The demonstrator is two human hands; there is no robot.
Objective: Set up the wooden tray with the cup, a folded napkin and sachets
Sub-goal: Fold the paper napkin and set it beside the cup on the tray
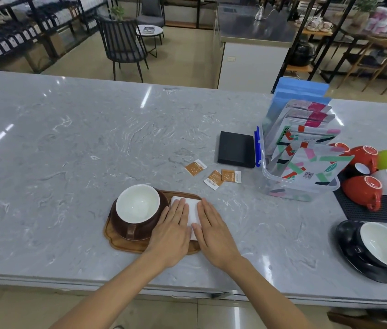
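A wooden tray (126, 245) lies near the counter's front edge. On its left half stands a brown cup (138, 210) with a white inside, on a brown saucer, handle toward me. A folded white napkin (192, 210) lies on the tray's right half. My left hand (172, 230) and my right hand (214, 230) rest flat on the napkin, fingers straight, side by side, covering most of it. Three orange-and-white sachets (214, 178) lie loose on the counter beyond the tray, to the right.
A black square box (236, 149) sits behind the sachets. A clear bin (299, 186) holds colourful pouches. Red, green and white cups (363, 188) lie on a black mat at the right. A black cup on a saucer (379, 248) stands near the front right edge.
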